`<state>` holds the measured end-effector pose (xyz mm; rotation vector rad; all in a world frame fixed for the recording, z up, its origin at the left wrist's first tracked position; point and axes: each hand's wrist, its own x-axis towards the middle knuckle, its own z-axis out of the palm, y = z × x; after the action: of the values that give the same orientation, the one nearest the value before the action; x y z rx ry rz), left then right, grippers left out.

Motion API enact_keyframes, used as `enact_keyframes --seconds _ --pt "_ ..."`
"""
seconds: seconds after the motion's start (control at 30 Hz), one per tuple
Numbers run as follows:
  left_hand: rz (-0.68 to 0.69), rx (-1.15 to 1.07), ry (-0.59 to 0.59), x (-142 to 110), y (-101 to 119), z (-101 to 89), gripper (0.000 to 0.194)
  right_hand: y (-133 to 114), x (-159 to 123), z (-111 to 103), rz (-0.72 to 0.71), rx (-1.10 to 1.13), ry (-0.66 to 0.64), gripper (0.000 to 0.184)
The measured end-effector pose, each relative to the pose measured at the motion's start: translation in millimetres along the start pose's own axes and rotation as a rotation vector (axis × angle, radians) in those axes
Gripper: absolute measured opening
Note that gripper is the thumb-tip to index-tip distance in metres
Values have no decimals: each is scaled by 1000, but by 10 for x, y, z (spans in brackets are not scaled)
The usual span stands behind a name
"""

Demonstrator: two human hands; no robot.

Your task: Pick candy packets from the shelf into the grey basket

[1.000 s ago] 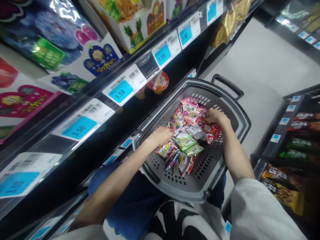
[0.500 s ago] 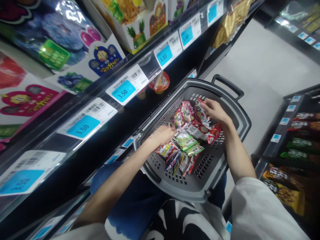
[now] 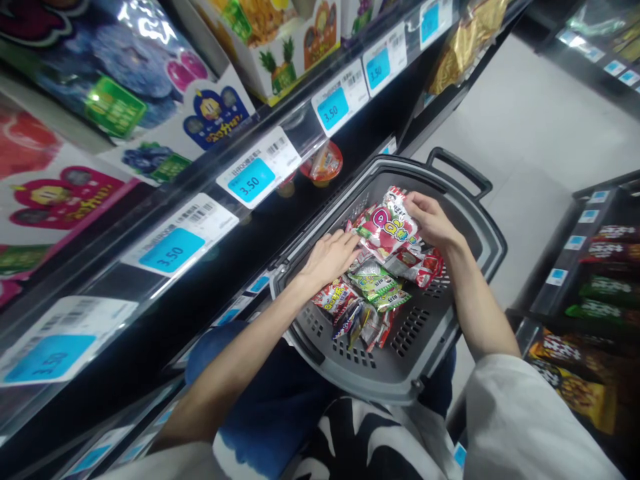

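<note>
A grey shopping basket [image 3: 345,380] holds several small, shiny candy packets. My right hand [image 3: 431,219] is inside it, thumb and fingers pinching the upper edge of a pink-and-white candy packet [image 3: 387,227] whose printed front faces up. My left hand [image 3: 333,257] lies palm down at the left of the pile, fingers stretched towards that packet; what is under its palm is hidden. Green candy packets [image 3: 377,287] lie below the pinched one. Red packets [image 3: 423,267] sit to their right, and a red-and-yellow packet [image 3: 334,299] is just below my left hand.
A shelf with price tags [image 3: 257,170] and boxed fruit snacks [image 3: 215,110] runs along the left. On the lower shelf sits an orange-lidded cup [image 3: 325,163]. Another rack with snack bags [image 3: 575,387] stands at right. Pale floor [image 3: 540,127] shows beyond the basket handle [image 3: 460,163].
My right hand has picked up a pink-and-white candy packet from the pile and turned its front upward, bringing it left over the other pink packets. My left hand has shifted slightly up and right.
</note>
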<state>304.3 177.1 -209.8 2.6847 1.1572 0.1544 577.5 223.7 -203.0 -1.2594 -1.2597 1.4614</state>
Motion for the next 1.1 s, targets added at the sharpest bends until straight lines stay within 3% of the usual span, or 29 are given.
enact_keyframes --seconds 0.13,0.3,0.37,0.8,1.1 --pt "94 44 151 -17 -40 35 29 -5 -2 42 49 50 -55 63" --pt "408 114 360 -59 -61 79 24 -23 -8 68 77 67 -93 63" --pt "467 127 422 -64 -59 85 23 -21 -11 71 83 66 -89 62" --pt "495 111 463 -31 -42 60 24 71 13 31 64 -16 -27 55" --pt "528 133 652 -18 -43 23 23 101 40 30 42 -53 17 54"
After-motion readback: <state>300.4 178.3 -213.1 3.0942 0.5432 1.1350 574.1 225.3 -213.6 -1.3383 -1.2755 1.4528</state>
